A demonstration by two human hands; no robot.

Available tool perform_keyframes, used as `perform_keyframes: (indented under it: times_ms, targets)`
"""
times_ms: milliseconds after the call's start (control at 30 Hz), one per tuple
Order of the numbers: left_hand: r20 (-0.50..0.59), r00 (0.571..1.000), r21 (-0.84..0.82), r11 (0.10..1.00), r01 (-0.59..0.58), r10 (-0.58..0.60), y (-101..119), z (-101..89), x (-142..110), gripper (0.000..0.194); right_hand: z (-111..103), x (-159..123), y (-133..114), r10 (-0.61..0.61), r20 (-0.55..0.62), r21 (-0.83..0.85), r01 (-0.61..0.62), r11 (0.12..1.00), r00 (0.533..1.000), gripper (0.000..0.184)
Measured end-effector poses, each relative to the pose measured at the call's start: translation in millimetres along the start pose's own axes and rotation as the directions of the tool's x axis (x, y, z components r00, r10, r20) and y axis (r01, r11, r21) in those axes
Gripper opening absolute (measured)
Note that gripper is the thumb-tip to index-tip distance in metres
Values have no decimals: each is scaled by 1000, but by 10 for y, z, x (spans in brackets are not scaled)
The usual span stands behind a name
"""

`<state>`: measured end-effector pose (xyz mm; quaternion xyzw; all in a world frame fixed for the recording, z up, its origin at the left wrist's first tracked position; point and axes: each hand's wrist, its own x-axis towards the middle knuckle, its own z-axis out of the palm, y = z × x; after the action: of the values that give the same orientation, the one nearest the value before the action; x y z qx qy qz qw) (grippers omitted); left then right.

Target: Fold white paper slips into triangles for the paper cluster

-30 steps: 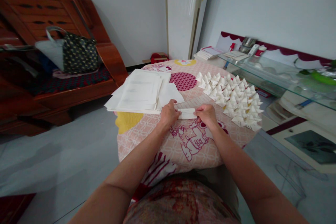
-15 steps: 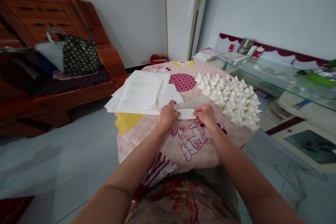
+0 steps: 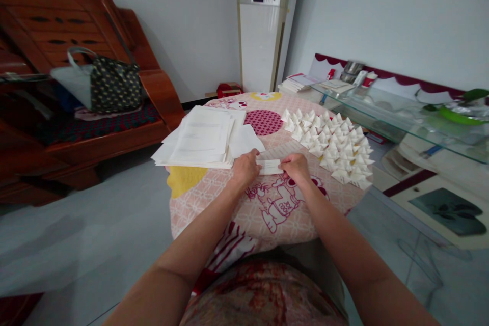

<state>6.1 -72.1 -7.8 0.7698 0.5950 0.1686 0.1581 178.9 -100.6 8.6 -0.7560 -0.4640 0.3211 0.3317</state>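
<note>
A small folded strip of white paper (image 3: 269, 166) lies on the pink patterned tablecloth (image 3: 267, 204) between my two hands. My left hand (image 3: 245, 168) pinches its left end, fingers closed on it. My right hand (image 3: 295, 167) pinches its right end the same way. A stack of white sheets (image 3: 202, 137) lies just beyond my left hand. Several small folded white paper triangles (image 3: 331, 145) are laid out in rows to the right of my right hand.
A wooden bench (image 3: 76, 86) with a dark dotted bag (image 3: 110, 84) stands at the left. A white standing air conditioner (image 3: 260, 25) is at the back. A glass shelf (image 3: 401, 112) with books and small items runs along the right.
The hands keep hold of the paper strip in much the same place; the view has tipped slightly, so everything sits a little lower and to the left.
</note>
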Motion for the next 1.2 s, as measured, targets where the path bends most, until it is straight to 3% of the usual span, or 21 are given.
perform_keyframes:
  times_ms: [167,333,633,833,933,1067,1200]
  targets:
    - [-53,963,-55,962,-268,265,1,53,39,47,19,46,36,-34,-6,-26,34,999,999,5]
    - [136,895,-183,899,-398,424,17,116,68,52,35,97,84,-33,3,-49,33,998,999,3]
    - [146,865,-117,876,-468,481,-15,153,7,45,44,140,186,39,94,115,-50,992,995,9]
    - [115,874,-120,880,-459,472,11,147,-6,36,-2,96,165,48,128,53,-55,997,991,24]
    - [101,868,-114,873,-475,486,10,149,-5,35,-34,64,124,-24,72,-37,27,999,997,22]
    - [93,847,-77,852,-518,523,-9,170,19,34,-24,48,70,-227,-44,-251,209,945,973,17]
    - [103,823,-52,829,-557,559,-48,212,60,34,32,48,38,-229,120,-359,257,897,966,10]
